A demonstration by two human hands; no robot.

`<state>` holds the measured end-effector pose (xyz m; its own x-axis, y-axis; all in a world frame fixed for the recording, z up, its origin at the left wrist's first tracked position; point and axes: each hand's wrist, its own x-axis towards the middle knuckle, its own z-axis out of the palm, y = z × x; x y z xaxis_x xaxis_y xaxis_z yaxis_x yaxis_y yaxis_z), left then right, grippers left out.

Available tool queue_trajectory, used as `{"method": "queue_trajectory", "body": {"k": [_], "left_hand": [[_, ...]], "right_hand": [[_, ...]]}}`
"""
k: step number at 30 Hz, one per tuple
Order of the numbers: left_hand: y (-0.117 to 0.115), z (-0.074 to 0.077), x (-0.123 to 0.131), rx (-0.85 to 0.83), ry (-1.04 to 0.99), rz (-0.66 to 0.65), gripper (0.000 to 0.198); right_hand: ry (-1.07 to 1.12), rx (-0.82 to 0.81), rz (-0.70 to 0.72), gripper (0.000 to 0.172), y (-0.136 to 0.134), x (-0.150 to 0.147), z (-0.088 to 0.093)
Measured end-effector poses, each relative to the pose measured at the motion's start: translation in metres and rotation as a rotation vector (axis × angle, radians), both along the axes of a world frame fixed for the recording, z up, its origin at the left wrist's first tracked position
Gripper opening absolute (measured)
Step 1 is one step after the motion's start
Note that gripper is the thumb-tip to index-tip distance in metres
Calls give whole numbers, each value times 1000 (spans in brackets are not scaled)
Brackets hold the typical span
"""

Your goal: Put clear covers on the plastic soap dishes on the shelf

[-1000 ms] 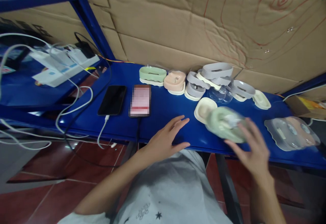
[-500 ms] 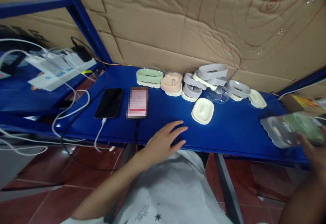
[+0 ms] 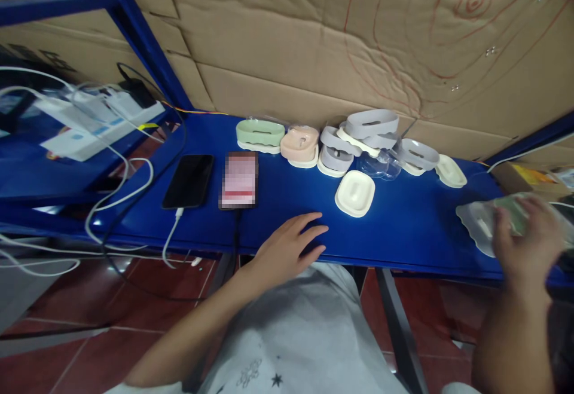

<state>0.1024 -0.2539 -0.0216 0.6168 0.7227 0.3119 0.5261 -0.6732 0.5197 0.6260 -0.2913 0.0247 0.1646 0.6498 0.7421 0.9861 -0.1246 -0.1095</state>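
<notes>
My left hand point(image 3: 293, 244) rests near the front edge of the blue table point(image 3: 403, 226), fingers spread and holding nothing. Over at the right end, my right hand point(image 3: 529, 235) is on the clear and green plastic pieces point(image 3: 515, 208); it is blurred, and its grip on them cannot be made out. A cream lid point(image 3: 355, 194) lies flat beyond my left hand. Behind it stand a green dish point(image 3: 260, 133), a pink dish point(image 3: 300, 141) and a pile of grey dishes point(image 3: 373, 123) with cream and clear parts. A cream piece point(image 3: 451, 171) lies farther right.
A black phone point(image 3: 188, 182) and a second phone with a lit screen point(image 3: 239, 180) lie on the left, both with cables. A white power strip point(image 3: 81, 143) with cords is farther left. Cardboard point(image 3: 269, 41) stands behind; an open box point(image 3: 529, 179) is at the right.
My right hand has moved left and up over the clear and green pieces. My left hand has stayed in place. The view has shifted slightly.
</notes>
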Motion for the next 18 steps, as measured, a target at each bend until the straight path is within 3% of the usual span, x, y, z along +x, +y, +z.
{"method": "queue_trajectory", "body": {"k": [3, 6, 9, 13, 18], "left_hand": [[0, -1, 0, 2, 9, 3, 37], [0, -2, 0, 11, 7, 5, 41], [1, -2, 0, 54, -1, 14, 49], [3, -2, 1, 109, 28, 12, 61], [3, -1, 4, 111, 44, 23, 46]], "right_hand": [[-25, -237, 431, 37, 33, -87, -5], [-82, -430, 671, 37, 47, -173, -17], [-91, -526, 853, 40, 44, -231, -22], [43, -547, 1073, 42, 53, -244, -9], [-24, -363, 853, 33, 103, -206, 13]]}}
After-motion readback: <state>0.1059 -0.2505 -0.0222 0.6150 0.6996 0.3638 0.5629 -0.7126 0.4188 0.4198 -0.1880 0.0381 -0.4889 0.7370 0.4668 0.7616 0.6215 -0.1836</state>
